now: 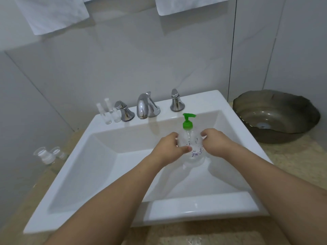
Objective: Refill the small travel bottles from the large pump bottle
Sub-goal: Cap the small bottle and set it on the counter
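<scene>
A clear pump bottle (pixel 190 138) with a green pump top and purple handwriting stands upright inside the white sink (pixel 109 174). My left hand (pixel 169 149) grips its left side, thumb across the front. My right hand (pixel 215 144) grips its right side. Two small clear travel bottles (pixel 110 113) stand on the sink's back rim, left of the tap handle. Two more small clear pieces (pixel 48 154), possibly caps or bottles, lie on the counter left of the sink.
A chrome faucet (pixel 146 106) with two handles sits on the back rim. A dark glass bowl (pixel 276 115) rests on the counter to the right. White towels (pixel 51 13) hang on the tiled wall above.
</scene>
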